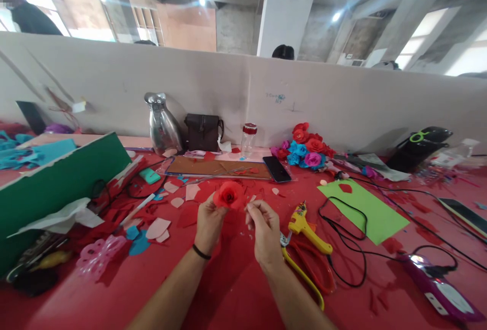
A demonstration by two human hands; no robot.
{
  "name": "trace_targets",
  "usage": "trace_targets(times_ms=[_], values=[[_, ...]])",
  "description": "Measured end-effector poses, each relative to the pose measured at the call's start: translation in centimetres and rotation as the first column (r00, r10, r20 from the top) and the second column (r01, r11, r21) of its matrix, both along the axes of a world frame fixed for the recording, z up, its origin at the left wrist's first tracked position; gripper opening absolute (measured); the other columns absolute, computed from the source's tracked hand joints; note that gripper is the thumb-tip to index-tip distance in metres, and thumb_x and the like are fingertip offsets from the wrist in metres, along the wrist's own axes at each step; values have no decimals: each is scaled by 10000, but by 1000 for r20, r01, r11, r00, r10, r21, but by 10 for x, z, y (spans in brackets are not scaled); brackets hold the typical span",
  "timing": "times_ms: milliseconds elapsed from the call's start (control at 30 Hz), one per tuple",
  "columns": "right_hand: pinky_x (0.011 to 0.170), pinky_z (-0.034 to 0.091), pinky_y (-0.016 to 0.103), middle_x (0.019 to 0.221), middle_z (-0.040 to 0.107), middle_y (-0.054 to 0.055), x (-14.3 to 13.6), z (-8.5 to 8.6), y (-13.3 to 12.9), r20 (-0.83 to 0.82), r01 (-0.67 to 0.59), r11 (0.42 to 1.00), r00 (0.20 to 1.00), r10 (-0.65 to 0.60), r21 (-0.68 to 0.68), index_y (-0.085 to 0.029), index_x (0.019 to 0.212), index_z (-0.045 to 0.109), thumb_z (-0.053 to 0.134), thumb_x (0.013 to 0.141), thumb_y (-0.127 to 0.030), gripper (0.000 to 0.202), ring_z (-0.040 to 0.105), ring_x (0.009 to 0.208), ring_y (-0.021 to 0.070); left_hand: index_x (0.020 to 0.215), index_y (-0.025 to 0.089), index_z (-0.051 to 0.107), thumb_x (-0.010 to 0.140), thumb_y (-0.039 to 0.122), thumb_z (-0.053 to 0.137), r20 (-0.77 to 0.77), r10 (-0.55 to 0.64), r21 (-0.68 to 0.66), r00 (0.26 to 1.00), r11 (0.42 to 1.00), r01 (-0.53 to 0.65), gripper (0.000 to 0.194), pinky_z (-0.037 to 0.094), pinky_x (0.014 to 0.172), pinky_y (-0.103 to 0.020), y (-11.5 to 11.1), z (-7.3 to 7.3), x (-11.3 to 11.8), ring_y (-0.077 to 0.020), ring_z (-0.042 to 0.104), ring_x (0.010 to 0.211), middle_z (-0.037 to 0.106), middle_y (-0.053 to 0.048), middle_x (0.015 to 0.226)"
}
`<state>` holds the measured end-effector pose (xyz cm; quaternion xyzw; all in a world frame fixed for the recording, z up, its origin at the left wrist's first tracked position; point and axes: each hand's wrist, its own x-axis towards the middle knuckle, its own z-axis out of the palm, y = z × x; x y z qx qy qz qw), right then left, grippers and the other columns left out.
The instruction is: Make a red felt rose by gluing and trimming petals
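A red paper rose (230, 194) with a dark, tightly curled centre is pinched in my left hand (209, 221), its open face turned up toward me. Close by on its right, my right hand (264, 228) has thumb and forefinger pressed together; whatever lies between the fingertips is too small to name. Right of that hand lies a yellow hot glue gun (310, 231), its nozzle pointing away from me. Pliers with one yellow and one red handle (304, 269) rest just below the glue gun.
Finished paper flowers (312, 148) are bunched near the partition. A phone (276, 168), a glass jar (248, 142) and a steel jug (163, 127) stand or lie at the back. Green card (365, 210) and a black cable lie right; a green board (61, 183) and paper scraps lie left.
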<state>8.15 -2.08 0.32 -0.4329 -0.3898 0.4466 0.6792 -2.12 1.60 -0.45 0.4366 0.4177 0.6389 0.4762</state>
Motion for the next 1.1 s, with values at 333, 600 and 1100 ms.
trace_targets(times_ms=[333,600,1100], values=[[651,425,304,700,568,17,47,23,-3,573,321,925,726,-379,205,-215,779,573,476,839,-419,234,518,662,174,678,156,730,541,263,774,111,-1,-90,994,996,11,179,484,750,-312,5,2,-3,-178,633,711,720,-26,690],[796,428,400,932,694,110,121,31,-45,937,368,883,75,-340,291,-219,918,673,384,860,-328,315,602,891,263,670,159,717,546,222,760,146,-11,-45,989,999,17,145,488,747,-316,9,-6,-3,-166,621,676,707,-15,670],[824,496,404,1021,685,97,129,-71,-108,993,210,972,16,-115,109,-217,1045,649,439,876,-297,281,623,952,262,540,169,658,492,139,735,213,80,67,974,993,-97,96,482,654,-262,24,-14,-13,-124,565,591,630,34,564]])
